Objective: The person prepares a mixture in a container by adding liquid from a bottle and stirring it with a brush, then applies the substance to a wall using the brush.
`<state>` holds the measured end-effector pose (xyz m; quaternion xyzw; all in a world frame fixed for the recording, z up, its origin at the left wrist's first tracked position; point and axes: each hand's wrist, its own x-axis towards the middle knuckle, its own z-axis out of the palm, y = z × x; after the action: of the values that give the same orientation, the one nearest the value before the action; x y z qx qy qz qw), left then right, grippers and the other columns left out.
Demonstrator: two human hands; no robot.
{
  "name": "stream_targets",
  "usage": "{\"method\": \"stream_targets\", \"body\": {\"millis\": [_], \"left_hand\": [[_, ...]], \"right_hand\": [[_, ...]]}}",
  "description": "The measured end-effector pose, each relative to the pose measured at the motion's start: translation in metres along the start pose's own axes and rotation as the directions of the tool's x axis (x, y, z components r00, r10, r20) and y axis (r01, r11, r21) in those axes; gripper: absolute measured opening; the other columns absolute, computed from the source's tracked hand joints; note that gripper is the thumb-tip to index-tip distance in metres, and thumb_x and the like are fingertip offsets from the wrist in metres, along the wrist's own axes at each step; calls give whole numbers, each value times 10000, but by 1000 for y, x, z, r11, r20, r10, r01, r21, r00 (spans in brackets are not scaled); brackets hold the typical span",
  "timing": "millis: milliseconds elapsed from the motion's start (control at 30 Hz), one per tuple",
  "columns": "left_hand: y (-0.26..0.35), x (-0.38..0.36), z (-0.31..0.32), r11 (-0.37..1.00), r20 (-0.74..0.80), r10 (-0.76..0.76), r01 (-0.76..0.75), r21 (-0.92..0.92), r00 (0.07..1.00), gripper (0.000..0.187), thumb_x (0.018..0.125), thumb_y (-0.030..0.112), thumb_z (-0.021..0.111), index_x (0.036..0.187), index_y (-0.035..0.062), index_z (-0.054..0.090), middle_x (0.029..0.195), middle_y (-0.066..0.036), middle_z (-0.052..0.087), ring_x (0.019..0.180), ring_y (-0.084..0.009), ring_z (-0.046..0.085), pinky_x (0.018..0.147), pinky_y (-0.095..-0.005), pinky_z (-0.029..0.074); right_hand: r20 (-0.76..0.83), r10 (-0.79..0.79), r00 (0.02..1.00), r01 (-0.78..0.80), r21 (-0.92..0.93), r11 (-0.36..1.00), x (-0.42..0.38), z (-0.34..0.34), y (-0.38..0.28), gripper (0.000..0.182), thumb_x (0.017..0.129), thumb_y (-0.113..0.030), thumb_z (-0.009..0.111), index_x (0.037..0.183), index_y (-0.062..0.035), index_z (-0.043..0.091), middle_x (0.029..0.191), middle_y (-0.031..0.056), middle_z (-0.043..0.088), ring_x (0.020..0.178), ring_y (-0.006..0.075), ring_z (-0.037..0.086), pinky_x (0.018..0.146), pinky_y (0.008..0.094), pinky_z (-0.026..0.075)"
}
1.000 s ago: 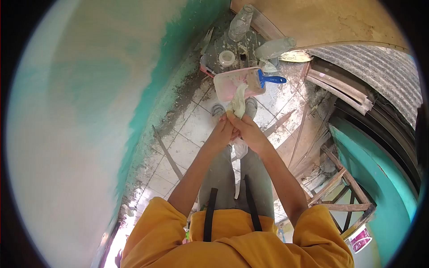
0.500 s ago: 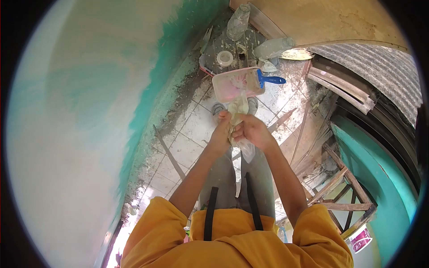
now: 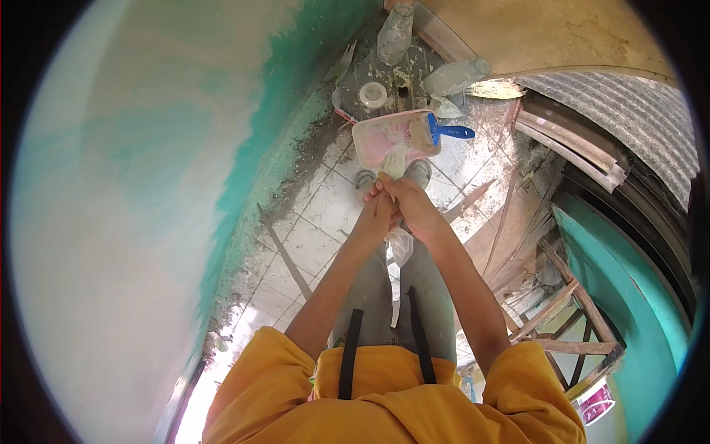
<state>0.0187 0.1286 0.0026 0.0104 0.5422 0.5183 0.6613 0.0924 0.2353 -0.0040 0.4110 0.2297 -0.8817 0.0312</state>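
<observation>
Both my hands are closed around a clear plastic bag [image 3: 401, 246] with pale, creamy stuff in it. My left hand [image 3: 378, 216] and my right hand [image 3: 411, 205] meet in front of my legs, fingers pressed together on the bag's middle. One end of the bag sticks out beyond my fingers, over the near edge of a pinkish white tray [image 3: 364, 150]; the loose end hangs towards me. A flat tool with a blue handle [image 3: 455, 132] rests on the tray's right rim. My fingers hide the middle of the bag.
Beyond the tray, a stained board [image 3: 356, 80] carries a white ring-shaped lid [image 3: 373, 95] and glass bottles [image 3: 396, 35]. A partly painted wall [image 3: 126, 222] rises on the left. Wooden strips [image 3: 285, 251] lie on the dirty tiles. A wooden frame [image 3: 573, 344] stands at right.
My hands have drawn closer together and shifted their grip on the bag. Its far end now looks narrower and more gathered. The tray and blue-handled tool remain in place.
</observation>
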Motion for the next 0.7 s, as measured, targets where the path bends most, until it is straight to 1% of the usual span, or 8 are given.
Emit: {"method": "stream_targets", "body": {"millis": [67, 200, 300, 367, 500, 600, 667, 700], "left_hand": [[2, 1, 5, 988, -113, 40, -23, 151, 993, 445, 1117, 392, 299, 847, 97, 495, 677, 69, 370, 607, -37, 356, 539, -250, 315], [5, 5, 5, 974, -119, 80, -53, 218, 990, 455, 1113, 389, 312, 834, 79, 495, 685, 57, 393, 601, -50, 369, 529, -263, 318], [0, 11, 4, 949, -140, 160, -113, 293, 977, 444, 1108, 360, 319, 824, 70, 499, 691, 42, 422, 597, -65, 379, 536, -269, 332], [-16, 19, -4, 887, -160, 230, -140, 440, 960, 413, 1099, 327, 323, 829, 65, 493, 700, 27, 440, 601, -80, 394, 541, -279, 339], [-14, 21, -3, 897, -203, 233, -130, 422, 951, 388, 1093, 311, 323, 835, 66, 478, 716, 18, 452, 608, -85, 403, 545, -284, 344], [-13, 25, -6, 917, -199, 177, -88, 390, 964, 380, 1095, 316, 321, 847, 71, 472, 722, 18, 449, 606, -82, 401, 544, -282, 343], [-13, 29, -6, 967, -158, 92, -51, 248, 983, 379, 1096, 322, 321, 844, 78, 466, 718, 22, 439, 600, -82, 398, 541, -283, 344], [-11, 28, -4, 968, -158, 92, -52, 245, 983, 379, 1096, 322, 321, 844, 78, 466, 718, 22, 439, 600, -82, 398, 541, -283, 344]], "right_hand": [[-97, 26, 995, -30, -38, 999, 4, 5, -5, 276, 1035, -297, 558, 897, -59, 586, 949, 65, 640, 940, 196, 643, 843, 335, 520], [-128, 30, 991, -38, -56, 998, 16, 7, -13, 258, 1021, -285, 573, 909, -54, 592, 936, 66, 630, 905, 198, 628, 812, 331, 521], [-176, 35, 984, -35, 0, 999, 25, 7, -17, 231, 1005, -260, 581, 916, -47, 597, 925, 68, 617, 896, 204, 618, 805, 342, 519], [-202, 84, 976, -80, 29, 996, 32, 5, -19, 198, 992, -230, 574, 915, -48, 596, 921, 70, 609, 892, 212, 616, 798, 354, 518], [-235, 92, 968, -88, 29, 996, 39, 8, -30, 156, 969, -191, 569, 906, -51, 592, 902, 72, 606, 873, 216, 608, 793, 364, 513], [-154, 116, 981, -97, 127, 987, 45, 0, -31, 110, 938, -154, 565, 902, -52, 583, 887, 74, 606, 837, 221, 600, 781, 373, 507], [-156, 113, 981, -88, 159, 983, 40, 1, -35, 100, 917, -147, 578, 909, -48, 583, 856, 63, 589, 798, 214, 601, 762, 344, 504], [-157, 114, 981, -89, 156, 984, 40, -3, -35, 100, 917, -147, 578, 909, -48, 583, 856, 63, 589, 798, 214, 601, 762, 344, 504]]}}
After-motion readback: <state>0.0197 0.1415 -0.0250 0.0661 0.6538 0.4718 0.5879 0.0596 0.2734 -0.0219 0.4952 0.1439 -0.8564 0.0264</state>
